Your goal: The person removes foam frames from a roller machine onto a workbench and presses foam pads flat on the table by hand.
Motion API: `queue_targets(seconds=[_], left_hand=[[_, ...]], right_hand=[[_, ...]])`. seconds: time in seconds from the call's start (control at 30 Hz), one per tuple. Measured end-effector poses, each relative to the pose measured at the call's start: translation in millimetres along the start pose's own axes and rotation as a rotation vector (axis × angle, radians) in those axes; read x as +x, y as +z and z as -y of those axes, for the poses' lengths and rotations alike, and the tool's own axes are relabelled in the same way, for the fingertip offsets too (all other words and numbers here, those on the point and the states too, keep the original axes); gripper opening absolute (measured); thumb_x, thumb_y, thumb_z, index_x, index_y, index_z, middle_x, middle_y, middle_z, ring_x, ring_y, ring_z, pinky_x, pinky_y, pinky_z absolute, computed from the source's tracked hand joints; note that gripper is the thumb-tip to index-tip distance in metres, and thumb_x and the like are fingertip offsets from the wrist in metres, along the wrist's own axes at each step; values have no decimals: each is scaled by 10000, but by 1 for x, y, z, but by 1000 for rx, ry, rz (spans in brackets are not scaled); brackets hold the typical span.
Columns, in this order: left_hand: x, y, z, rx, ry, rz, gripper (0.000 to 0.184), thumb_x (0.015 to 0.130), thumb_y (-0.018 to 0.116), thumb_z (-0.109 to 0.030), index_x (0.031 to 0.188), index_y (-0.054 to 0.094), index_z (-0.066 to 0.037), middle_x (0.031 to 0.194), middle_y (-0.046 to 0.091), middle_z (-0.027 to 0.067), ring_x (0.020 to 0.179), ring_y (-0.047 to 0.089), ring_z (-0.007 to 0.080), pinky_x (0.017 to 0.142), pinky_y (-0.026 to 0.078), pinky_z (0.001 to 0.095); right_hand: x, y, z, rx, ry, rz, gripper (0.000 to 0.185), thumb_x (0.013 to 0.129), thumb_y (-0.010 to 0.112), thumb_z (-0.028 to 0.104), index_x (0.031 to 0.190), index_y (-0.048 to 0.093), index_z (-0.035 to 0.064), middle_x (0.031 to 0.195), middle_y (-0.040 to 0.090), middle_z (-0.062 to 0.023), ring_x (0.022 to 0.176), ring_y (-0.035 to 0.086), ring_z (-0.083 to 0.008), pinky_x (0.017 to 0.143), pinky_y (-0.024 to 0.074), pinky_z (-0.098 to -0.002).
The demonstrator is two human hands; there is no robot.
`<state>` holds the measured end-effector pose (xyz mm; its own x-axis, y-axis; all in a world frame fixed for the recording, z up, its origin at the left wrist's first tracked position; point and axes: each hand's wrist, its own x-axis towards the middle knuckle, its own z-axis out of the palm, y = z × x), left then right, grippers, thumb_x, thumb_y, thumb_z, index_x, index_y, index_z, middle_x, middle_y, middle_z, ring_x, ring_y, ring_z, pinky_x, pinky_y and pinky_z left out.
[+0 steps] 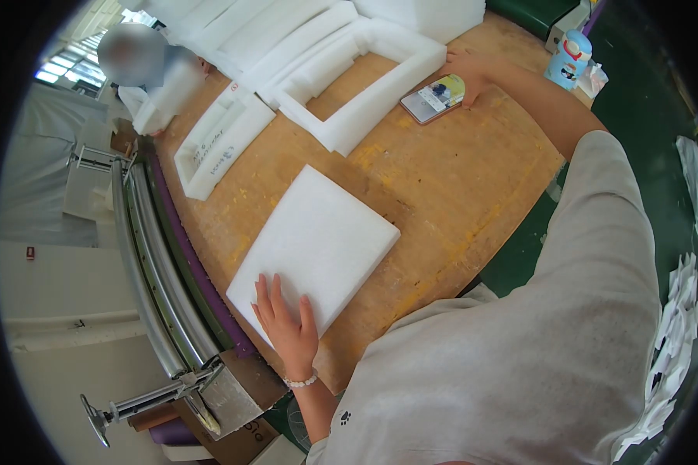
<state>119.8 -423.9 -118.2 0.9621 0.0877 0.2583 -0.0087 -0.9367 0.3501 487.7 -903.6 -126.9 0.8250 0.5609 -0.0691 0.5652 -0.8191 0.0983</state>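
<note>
A flat white foam block (322, 240) lies on the wooden table (457, 201). My left hand (287, 322) rests on the block's near left corner, its fingers spread. At the far side of the table my right hand (473, 71) is beside a phone (434, 99) with a lit screen. The thumb touches or nearly touches the phone's right edge; the fingers reach toward a white foam frame (349, 132). Whether they hold anything is hard to make out.
A foam piece with handwriting (217, 147) lies at the left, near a person (151, 70) across the table. Metal rollers (159, 263) run along the left side. A blue bottle (568, 62) stands at the right corner. More white foam (279, 35) is piled at the back.
</note>
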Motion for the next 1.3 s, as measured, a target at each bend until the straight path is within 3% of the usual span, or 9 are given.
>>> queue_targets(seconds=[0.17, 0.27, 0.3, 0.43, 0.6, 0.83, 1.0, 1.2, 1.3], left_hand=[[0, 0, -1, -10, -3, -1, 535, 911, 596, -179, 1413, 478, -39, 1533, 386, 183, 1426, 341, 385, 1179, 188, 548], [-3, 0, 5, -37, 14, -4, 545, 900, 606, -185, 1408, 481, -36, 1532, 381, 192, 1424, 341, 387, 1178, 189, 548], [-3, 1, 6, -36, 5, -2, 551, 891, 611, -188, 1404, 483, -36, 1532, 378, 196, 1424, 340, 386, 1181, 187, 543], [-2, -4, -5, -16, -45, -20, 564, 867, 625, -197, 1390, 488, -35, 1534, 366, 202, 1425, 338, 380, 1192, 177, 531], [-2, -4, -4, -32, -40, -50, 565, 862, 623, -193, 1386, 486, -32, 1539, 362, 188, 1427, 335, 379, 1196, 169, 529], [-3, -9, -1, 4, -29, -10, 562, 873, 634, -209, 1385, 487, -32, 1538, 365, 179, 1431, 332, 372, 1190, 182, 538], [-5, -19, 1, 34, -129, 36, 559, 894, 652, -242, 1398, 486, -64, 1539, 366, 170, 1437, 326, 365, 1166, 216, 576], [-12, -31, 21, 34, -125, 65, 537, 917, 628, -241, 1402, 480, -66, 1527, 381, 169, 1419, 349, 370, 1159, 225, 586], [0, -40, 32, 8, -102, 9, 523, 925, 619, -237, 1398, 482, -59, 1512, 400, 174, 1401, 377, 365, 1159, 228, 585]], right_hand=[[-6, -3, 16, 208, 17, -25, 638, 495, 880, 357, 1076, 686, 179, 1156, 632, -51, 1184, 458, -305, 1009, 400, -443], [28, 27, -14, 208, -130, 209, 610, 484, 870, 383, 1037, 693, 197, 1013, 688, -28, 923, 597, -281, 862, 495, -384], [18, 9, -8, 327, -294, -12, 597, 474, 866, 391, 1013, 690, 202, 944, 696, -17, 832, 617, -275, 789, 517, -370], [2, -17, 16, 22, -92, 24, 852, 450, 877, 396, 1259, 651, 255, 1304, 602, -55, 1206, 505, -321, 1018, 408, -465], [-8, -18, 16, 11, -24, 77, 845, 522, 878, 420, 1302, 615, 226, 1404, 511, -113, 1311, 394, -296, 1070, 348, -471], [-31, 2, 7, 447, 313, -7, 916, 538, 937, 390, 1285, 557, 20, 1103, 650, -142, 955, 608, -321, 872, 495, -342], [-35, 34, 2, 678, 290, -295, 933, 571, 945, 253, 1351, 494, 10, 1047, 636, -114, 888, 577, -248, 848, 484, -340], [-36, 19, 17, 526, 379, -174, 778, 729, 837, 144, 1399, 463, 8, 1193, 636, -139, 1059, 608, -284, 943, 481, -331], [-37, -39, 112, 395, 180, -928, 529, 843, 710, 102, 1341, 537, 48, 1182, 647, -153, 1067, 623, -290, 968, 495, -372]])
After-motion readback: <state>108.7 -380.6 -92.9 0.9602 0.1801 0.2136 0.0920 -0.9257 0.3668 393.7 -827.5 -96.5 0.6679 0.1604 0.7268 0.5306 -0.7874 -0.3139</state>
